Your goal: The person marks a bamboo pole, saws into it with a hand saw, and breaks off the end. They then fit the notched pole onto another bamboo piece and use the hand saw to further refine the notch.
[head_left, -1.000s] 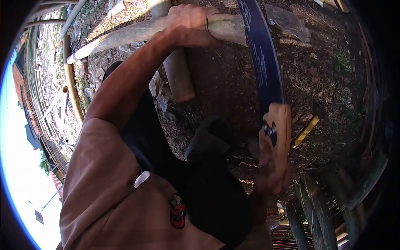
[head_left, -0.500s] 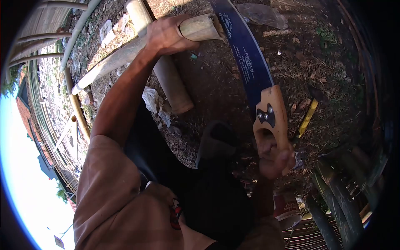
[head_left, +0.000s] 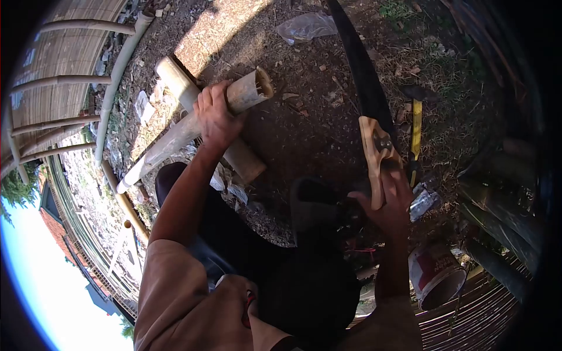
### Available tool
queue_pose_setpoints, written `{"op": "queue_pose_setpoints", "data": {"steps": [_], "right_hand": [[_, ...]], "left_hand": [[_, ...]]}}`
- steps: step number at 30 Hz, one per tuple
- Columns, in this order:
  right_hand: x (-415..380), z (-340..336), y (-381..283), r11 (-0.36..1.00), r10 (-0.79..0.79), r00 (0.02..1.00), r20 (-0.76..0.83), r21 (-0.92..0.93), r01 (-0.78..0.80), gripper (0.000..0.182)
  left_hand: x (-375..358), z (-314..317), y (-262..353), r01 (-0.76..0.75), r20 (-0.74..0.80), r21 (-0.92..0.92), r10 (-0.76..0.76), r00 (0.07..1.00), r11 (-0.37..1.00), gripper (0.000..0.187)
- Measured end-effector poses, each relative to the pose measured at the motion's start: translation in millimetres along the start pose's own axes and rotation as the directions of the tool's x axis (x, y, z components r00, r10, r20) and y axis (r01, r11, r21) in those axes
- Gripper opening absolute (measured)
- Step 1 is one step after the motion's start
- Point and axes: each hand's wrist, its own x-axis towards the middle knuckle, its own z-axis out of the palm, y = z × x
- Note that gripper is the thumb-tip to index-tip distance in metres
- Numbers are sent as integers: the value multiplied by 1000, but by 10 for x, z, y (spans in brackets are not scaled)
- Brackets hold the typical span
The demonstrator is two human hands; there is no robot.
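Note:
My left hand is wrapped round a long bamboo pole, close behind its open, ragged end at the upper middle. This pole lies across a thicker bamboo piece on the ground. On the right, my right hand is at the wooden handle of a hand saw; the fingers are around the grip and the thumb sticks out to the left. The dark curved blade points up and away, apart from the pole.
A hammer with a yellow handle lies right of the saw. A bucket stands lower right, near bamboo poles. A clear plastic bag lies at the top, and a bamboo frame is at the left.
The saw has come away from the pole's end and its blade has turned. The pole's end and my left hand appear lower and further left; the whole view has shifted.

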Motion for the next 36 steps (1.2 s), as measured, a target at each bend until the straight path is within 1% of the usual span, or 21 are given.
{"op": "queue_pose_setpoints", "data": {"steps": [1,2,4,5,6,7,9,11,13,14,16,17,20,22,24,26,28,29,32,33,36], "right_hand": [[99,-51,-90,998,53,982,184,14,-56,76],[160,-80,-123,999,38,982,183,14,-41,76],[288,-97,-159,986,-35,930,366,164,-28,82],[293,94,-175,956,79,959,271,253,-150,61],[491,190,-235,889,76,967,244,423,-177,52],[751,326,-302,792,81,973,217,579,-195,43],[1274,692,-450,738,68,978,199,650,-183,36],[1671,1118,-491,791,-6,989,150,606,-87,40],[1923,1380,-527,798,-20,962,272,585,-149,36],[1987,1484,-512,796,-14,963,268,586,-152,36],[2055,1633,-471,784,-108,940,323,609,-119,27],[2086,1631,-482,750,-50,931,362,630,-205,23],[2123,1634,-486,774,14,905,424,568,-278,23],[2118,1710,-485,786,21,915,402,559,-264,23],[2120,1681,-523,799,69,901,429,517,-307,22],[2133,1723,-507,751,70,895,441,568,-338,22],[2140,1714,-523,805,10,910,415,536,-253,23],[2114,1698,-517,802,10,911,412,541,-253,23],[2010,1681,-486,649,-49,945,323,730,-215,25],[2018,1776,-472,583,-17,955,297,779,-231,25],[2054,1849,-480,615,-5,948,320,748,-249,24]], "left_hand": [[-4,-8,-32,18,65,9,-18,998,1000,79],[-14,-46,-43,40,132,20,-42,990,999,81],[-76,-42,41,59,103,34,-63,993,998,79],[-140,-4,60,50,66,121,-58,996,991,77],[-190,23,94,43,33,205,-51,998,978,74],[-209,23,139,89,16,181,-94,995,979,71],[-260,34,188,102,-12,174,-101,995,979,71],[-267,28,201,101,-42,168,-95,995,981,71],[-274,13,192,115,-25,111,-113,993,987,72],[-263,-2,178,107,-23,111,-105,994,988,72],[-231,-34,157,54,-22,80,-53,998,995,73],[-215,-38,155,44,-12,75,-43,999,996,73],[-123,-66,139,56,49,73,-60,997,996,73],[-54,-117,134,95,144,-4,-94,985,995,73],[-41,-94,105,47,128,-9,-45,991,999,74],[-56,-66,103,6,51,-24,-4,999,1000,72],[-72,-54,117,-11,45,-10,11,999,1000,72],[-75,-68,126,3,65,-15,-2,998,1000,72],[-39,-82,111,49,92,-34,-45,995,998,72],[-64,-80,131,82,116,-64,-74,990,995,71],[-92,-81,130,40,96,-67,-34,995,997,71]]}}
